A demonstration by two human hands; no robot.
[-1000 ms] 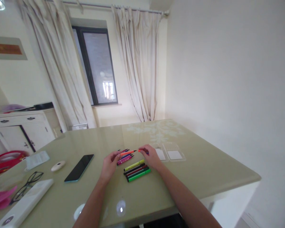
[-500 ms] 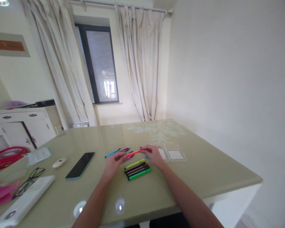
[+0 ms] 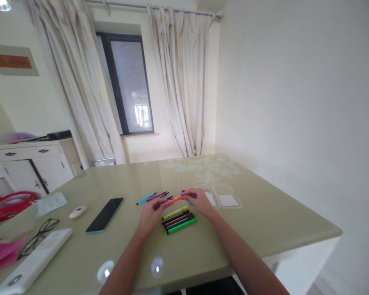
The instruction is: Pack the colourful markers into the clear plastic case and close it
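Note:
An orange marker [image 3: 174, 200] is held level between my two hands above the table. My left hand [image 3: 151, 212] pinches its left end, and my right hand [image 3: 198, 200] grips the right end. Just below them lies a row of capped markers: a yellow-green one [image 3: 175, 212], dark ones, a dark red one and a green one [image 3: 182, 225] nearest me. Beyond my left hand are uncapped pens, among them a blue one [image 3: 146, 198] and a dark red one [image 3: 157, 196]. Something blue and something pink show partly behind my right hand.
A clear plastic case [image 3: 228, 199] lies open right of my right hand. To the left are a phone [image 3: 105, 215], a white oval object [image 3: 78, 212], a face mask [image 3: 51, 204], glasses [image 3: 39, 236] and a long white device [image 3: 33, 262]. A wall [image 3: 295, 102] borders the right side.
The orange marker and both hands stay almost in place; my left hand has shifted slightly right along the marker. The whole view has moved a little.

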